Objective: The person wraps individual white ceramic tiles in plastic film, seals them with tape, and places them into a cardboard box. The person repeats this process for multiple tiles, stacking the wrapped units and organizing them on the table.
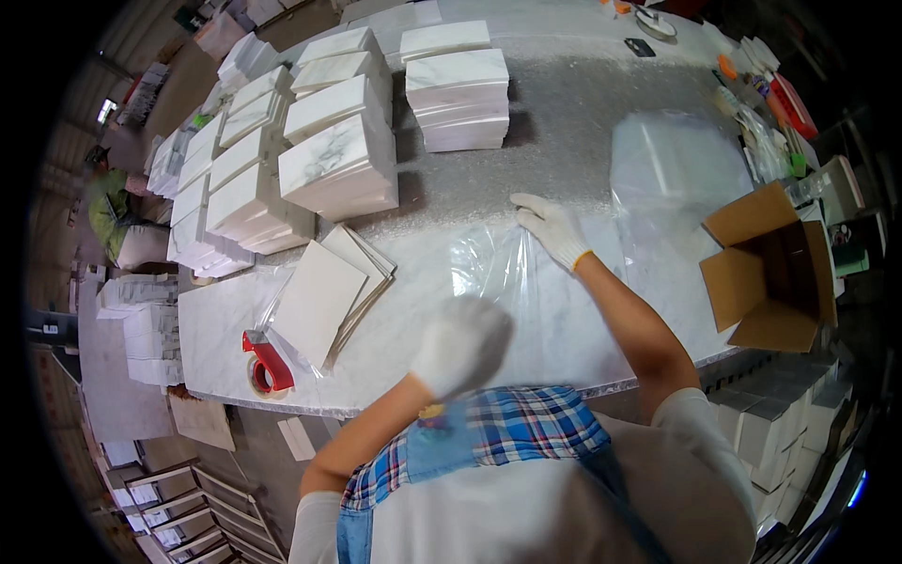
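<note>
My right hand [552, 228], in a white knitted glove, rests over the far edge of a clear plastic bag [495, 270], its fingers stretched toward the left. The bag lies on the white marble tabletop [601, 329]. Close to my body, above the near part of the table, is my gloved left hand [463, 346]; motion smears its fingers, so its grip does not show. A few overlapping pale flat sheets [324, 291] lie left of it on clear plastic. Beside them sits a red tape dispenser [268, 362].
Several stacks of white, grey-veined tiles [338, 160] stand at the far left, another tile stack [458, 99] beyond the bag. To the right are a pile of clear plastic bags [672, 155] and an open cardboard box [766, 268]. A person [113, 207] is at the far left.
</note>
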A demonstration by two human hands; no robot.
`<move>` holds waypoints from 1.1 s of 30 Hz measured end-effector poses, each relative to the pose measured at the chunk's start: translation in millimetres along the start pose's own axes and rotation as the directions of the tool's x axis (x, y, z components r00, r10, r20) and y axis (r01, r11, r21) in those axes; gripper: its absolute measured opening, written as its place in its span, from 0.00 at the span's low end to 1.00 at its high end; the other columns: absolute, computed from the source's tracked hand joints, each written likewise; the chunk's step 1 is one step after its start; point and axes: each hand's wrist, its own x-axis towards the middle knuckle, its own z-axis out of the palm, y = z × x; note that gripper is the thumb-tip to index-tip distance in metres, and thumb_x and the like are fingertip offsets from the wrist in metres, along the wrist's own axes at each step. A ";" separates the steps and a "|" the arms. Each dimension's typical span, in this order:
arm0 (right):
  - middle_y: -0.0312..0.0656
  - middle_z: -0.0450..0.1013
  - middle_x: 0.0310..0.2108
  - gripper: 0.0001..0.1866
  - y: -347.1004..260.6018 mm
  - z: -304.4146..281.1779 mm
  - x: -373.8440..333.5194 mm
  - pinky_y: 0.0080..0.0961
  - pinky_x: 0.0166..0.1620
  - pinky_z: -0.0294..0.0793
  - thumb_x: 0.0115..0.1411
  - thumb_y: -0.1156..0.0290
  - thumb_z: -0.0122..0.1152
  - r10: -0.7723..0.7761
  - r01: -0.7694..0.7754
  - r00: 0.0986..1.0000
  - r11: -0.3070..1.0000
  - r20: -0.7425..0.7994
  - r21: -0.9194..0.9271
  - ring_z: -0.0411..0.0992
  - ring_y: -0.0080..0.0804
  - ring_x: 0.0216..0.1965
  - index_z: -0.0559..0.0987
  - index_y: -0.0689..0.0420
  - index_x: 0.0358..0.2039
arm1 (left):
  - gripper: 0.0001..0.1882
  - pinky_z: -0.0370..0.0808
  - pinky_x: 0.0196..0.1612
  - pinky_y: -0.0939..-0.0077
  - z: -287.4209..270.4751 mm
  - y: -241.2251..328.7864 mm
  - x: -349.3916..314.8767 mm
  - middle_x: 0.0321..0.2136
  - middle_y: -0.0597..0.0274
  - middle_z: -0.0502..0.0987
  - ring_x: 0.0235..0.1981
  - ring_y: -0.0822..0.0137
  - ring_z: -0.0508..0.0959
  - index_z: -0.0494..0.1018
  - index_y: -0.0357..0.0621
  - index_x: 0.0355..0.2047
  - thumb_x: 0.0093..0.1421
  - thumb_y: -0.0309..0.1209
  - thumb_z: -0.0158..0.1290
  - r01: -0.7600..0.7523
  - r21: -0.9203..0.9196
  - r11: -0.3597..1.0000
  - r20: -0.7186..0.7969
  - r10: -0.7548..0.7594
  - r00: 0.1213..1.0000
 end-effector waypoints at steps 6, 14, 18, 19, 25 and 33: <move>0.47 0.81 0.54 0.21 -1.1 1.2 -2.1 0.25 0.58 0.73 0.66 0.65 0.61 0.035 -0.034 0.999 0.995 -0.004 0.091 0.78 0.32 0.54 0.81 0.60 0.57 | 0.12 0.70 0.53 0.59 90.4 -14.9 46.6 0.40 0.57 0.73 0.49 0.55 0.72 0.74 0.43 0.39 0.57 0.34 0.57 -0.263 0.103 0.959 -0.122 0.274 0.954; 0.50 0.81 0.48 0.20 3.2 -3.3 0.1 0.35 0.54 0.75 0.64 0.64 0.63 -0.083 0.072 0.996 0.968 -0.034 -0.242 0.79 0.45 0.48 0.83 0.55 0.55 | 0.31 0.63 0.61 0.50 88.3 -7.5 64.1 0.55 0.47 0.67 0.60 0.45 0.66 0.66 0.42 0.56 0.58 0.46 0.59 -0.347 0.036 0.937 -0.041 0.349 0.936; 0.46 0.82 0.46 0.18 17.1 1.3 8.1 0.40 0.53 0.75 0.64 0.60 0.60 -0.200 0.170 0.978 0.932 -0.060 -0.321 0.78 0.49 0.47 0.84 0.47 0.53 | 0.29 0.65 0.62 0.50 113.2 11.2 49.5 0.55 0.48 0.68 0.58 0.47 0.68 0.67 0.42 0.56 0.60 0.44 0.58 -0.531 -0.051 0.846 -0.075 0.527 0.846; 0.46 0.82 0.46 0.18 17.4 2.8 9.3 0.40 0.52 0.75 0.64 0.60 0.60 -0.208 0.175 0.976 0.930 -0.069 -0.324 0.78 0.49 0.47 0.84 0.47 0.53 | 0.29 0.66 0.61 0.51 114.0 17.6 45.0 0.55 0.48 0.69 0.57 0.48 0.70 0.66 0.42 0.57 0.60 0.44 0.57 -0.626 -0.115 0.771 -0.118 0.615 0.780; 0.45 0.82 0.42 0.17 57.5 17.5 17.7 0.41 0.52 0.75 0.63 0.61 0.61 -0.147 0.096 0.984 0.916 -0.104 -0.389 0.78 0.48 0.45 0.85 0.47 0.51 | 0.13 0.76 0.43 0.55 3.4 -12.1 137.9 0.39 0.49 0.77 0.41 0.49 0.78 0.75 0.40 0.39 0.56 0.33 0.57 -0.382 -0.064 0.922 0.024 0.384 0.923; 0.44 0.82 0.36 0.16 17.3 4.9 10.8 0.42 0.49 0.76 0.63 0.60 0.61 -0.281 0.222 0.952 0.907 -0.121 -0.358 0.78 0.45 0.42 0.85 0.45 0.49 | 0.40 0.68 0.62 0.51 -118.8 -177.1 281.3 0.59 0.47 0.74 0.61 0.47 0.73 0.65 0.53 0.64 0.51 0.42 0.67 0.036 0.457 0.889 -0.062 -0.008 0.998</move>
